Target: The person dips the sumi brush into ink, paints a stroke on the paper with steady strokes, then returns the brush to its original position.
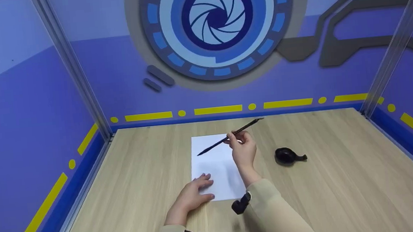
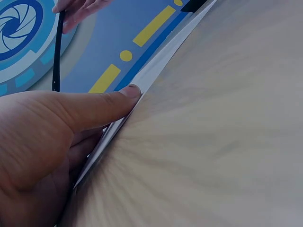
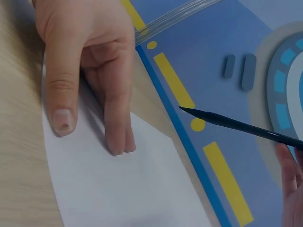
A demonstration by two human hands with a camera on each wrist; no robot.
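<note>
A white sheet of paper (image 1: 215, 172) lies on the wooden table. My left hand (image 1: 191, 197) rests on its lower left edge, thumb and fingers spread; the left wrist view shows that thumb (image 2: 109, 104) over the paper's edge. Above the sheet, my right hand (image 1: 244, 152) pinches a dark writing brush (image 1: 215, 145) around the middle of its handle. The brush slants, with its pointed black tip (image 3: 194, 112) down to the left and apart from the paper. To the right of this hand sits a small glossy black pot (image 1: 285, 156) with a short handle or spout.
The wooden table (image 1: 139, 168) is bounded by blue printed panels with yellow dashes at the back and both sides. Metal posts (image 1: 72, 64) stand at the back corners. A small black camera sits on each sleeve cuff (image 1: 265, 192).
</note>
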